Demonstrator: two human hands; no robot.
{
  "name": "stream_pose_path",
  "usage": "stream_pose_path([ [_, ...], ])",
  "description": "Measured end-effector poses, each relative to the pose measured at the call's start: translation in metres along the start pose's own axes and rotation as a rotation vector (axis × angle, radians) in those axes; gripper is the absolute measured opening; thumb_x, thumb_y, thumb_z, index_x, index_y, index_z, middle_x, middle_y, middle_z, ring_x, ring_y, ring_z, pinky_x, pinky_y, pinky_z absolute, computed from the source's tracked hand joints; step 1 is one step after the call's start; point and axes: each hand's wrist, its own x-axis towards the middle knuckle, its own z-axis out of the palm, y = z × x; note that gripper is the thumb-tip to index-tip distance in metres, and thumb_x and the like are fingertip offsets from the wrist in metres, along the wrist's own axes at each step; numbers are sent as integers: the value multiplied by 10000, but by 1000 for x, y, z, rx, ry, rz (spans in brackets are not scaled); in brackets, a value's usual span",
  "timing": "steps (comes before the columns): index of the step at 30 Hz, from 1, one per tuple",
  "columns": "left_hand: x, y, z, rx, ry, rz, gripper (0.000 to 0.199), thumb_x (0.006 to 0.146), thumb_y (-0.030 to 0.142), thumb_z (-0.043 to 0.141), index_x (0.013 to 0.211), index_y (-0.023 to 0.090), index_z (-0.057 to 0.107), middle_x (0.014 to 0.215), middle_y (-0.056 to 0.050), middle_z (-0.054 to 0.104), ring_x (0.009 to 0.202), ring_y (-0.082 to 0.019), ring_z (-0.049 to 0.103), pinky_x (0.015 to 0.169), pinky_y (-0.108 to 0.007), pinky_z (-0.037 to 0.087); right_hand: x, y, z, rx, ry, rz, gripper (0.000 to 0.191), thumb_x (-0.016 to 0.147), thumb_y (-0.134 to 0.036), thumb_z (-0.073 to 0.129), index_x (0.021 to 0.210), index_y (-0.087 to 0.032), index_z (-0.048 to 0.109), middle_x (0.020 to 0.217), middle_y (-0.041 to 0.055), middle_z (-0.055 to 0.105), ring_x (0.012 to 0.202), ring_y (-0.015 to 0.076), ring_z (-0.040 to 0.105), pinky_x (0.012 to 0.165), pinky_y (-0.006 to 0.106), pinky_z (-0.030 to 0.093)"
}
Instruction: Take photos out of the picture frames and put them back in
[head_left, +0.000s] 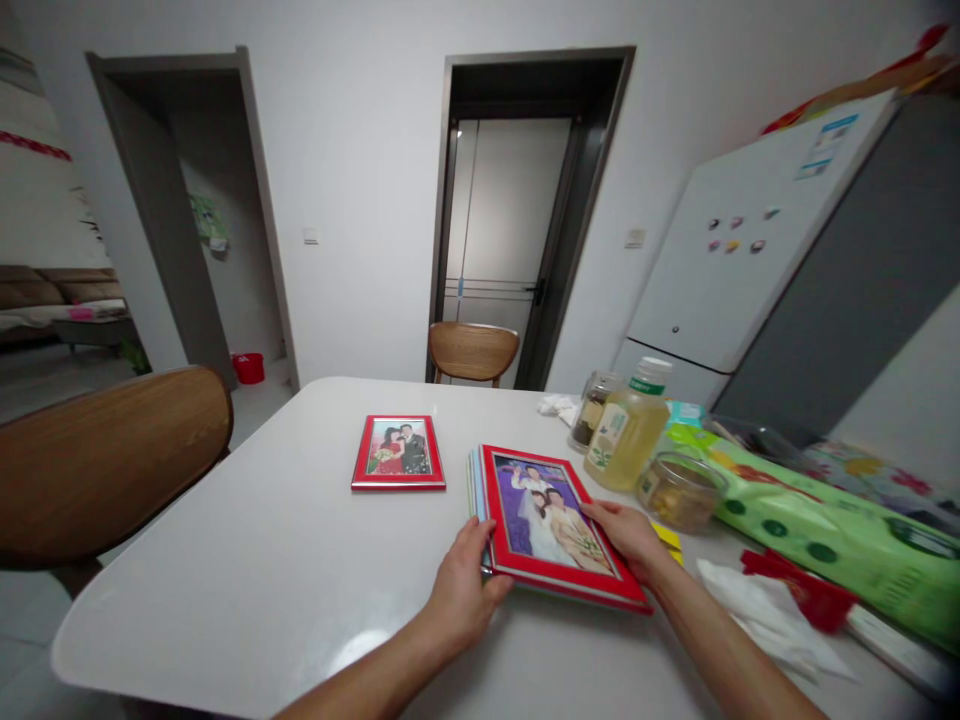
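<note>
A red picture frame point(517, 560) with a wedding photo in it lies on top of a stack in front of me. Pale edges point(475, 485) of other frames show beneath it on the left. My left hand point(466, 585) grips the near left corner, its thumb at the front edge and its fingers along the side. On the right side, my right hand point(626, 540) holds the frame's edge, thumb on the top face and the other fingers hidden below. A smaller red picture frame point(399, 482) with a photo of a couple lies flat on the table, apart from both hands.
The white table point(300, 580) bears a bottle of yellow liquid point(626, 435), a glass jar point(592, 415), a round clear container point(679, 493), a green tissue pack point(817, 520) and crumpled white tissue point(772, 610) on the right. Wooden chairs point(112, 450) stand at the left and far side.
</note>
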Motion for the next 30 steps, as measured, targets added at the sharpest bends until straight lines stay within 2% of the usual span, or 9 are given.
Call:
stream_pose_path([
  [7, 2, -12, 9, 30, 13, 34, 725, 595, 55, 510, 1273, 57, 253, 1330, -143, 293, 1217, -219, 273, 1012, -310, 240, -10, 1, 12, 12, -92, -10, 184, 701, -153, 482, 855, -149, 584, 577, 29, 662, 538, 172, 619, 516, 271, 481],
  [10, 13, -16, 14, 95, 1, 47, 747, 589, 21, 481, 1287, 61, 217, 1353, -140, 244, 1235, -216, 232, 1016, -308, 231, -3, -1, 15, -21, -66, -43, 169, 687, -163, 508, 830, -152, 598, 585, 33, 664, 552, 168, 620, 526, 264, 483],
  [14, 35, -15, 17, 144, -14, 61, 753, 589, 25, 492, 1287, 72, 216, 1349, -144, 252, 1223, -218, 262, 1000, -310, 261, 13, -11, 14, -113, -1, -116, 147, 669, -173, 526, 785, -125, 603, 584, 61, 658, 586, 186, 622, 554, 286, 484],
  [16, 41, -15, 12, 167, -29, 78, 772, 578, 52, 533, 1286, 80, 224, 1339, -142, 279, 1212, -222, 287, 990, -306, 276, 17, -20, 13, -178, 51, -181, 159, 656, -183, 535, 777, -109, 607, 650, 98, 664, 686, 218, 624, 624, 322, 480],
  [19, 45, -23, -12, 230, -34, 93, 819, 568, 137, 608, 1291, 121, 222, 1339, -119, 288, 1212, -222, 287, 988, -315, 267, 8, -36, 21, -264, 142, -351, 280, 644, -199, 536, 902, -106, 593, 939, 148, 626, 984, 260, 523, 842, 386, 386],
  [22, 48, -42, -51, 343, 27, 41, 738, 618, 202, 591, 1273, 120, 262, 1359, -136, 232, 1241, -260, 200, 1013, -410, 139, -22, -43, 56, -311, 98, -554, 364, 657, -240, 515, 1006, -149, 566, 1107, 110, 549, 1089, 238, 434, 936, 380, 293],
  [24, 50, -54, -75, 422, 58, -13, 665, 636, 224, 578, 1238, 96, 324, 1333, -171, 273, 1234, -308, 192, 995, -485, 68, -48, -41, 93, -334, -14, -670, 354, 663, -266, 508, 998, -176, 578, 1069, 68, 578, 1022, 211, 489, 911, 352, 334],
  [27, 43, -60, -98, 513, 55, -32, 599, 634, 287, 591, 1175, 100, 412, 1252, -177, 397, 1184, -321, 291, 984, -474, 112, -80, -29, 147, -483, -199, -879, 399, 685, -233, 466, 1059, -120, 545, 1099, 111, 557, 1026, 214, 487, 909, 349, 340],
  [30, 12, -52, -105, 576, 38, -26, 545, 600, 327, 621, 1085, 106, 502, 1156, -170, 480, 1115, -335, 365, 949, -458, 213, -91, -10, 175, -548, -209, -889, 419, 685, -203, 448, 1081, -88, 523, 1110, 150, 540, 1046, 235, 476, 918, 368, 330],
])
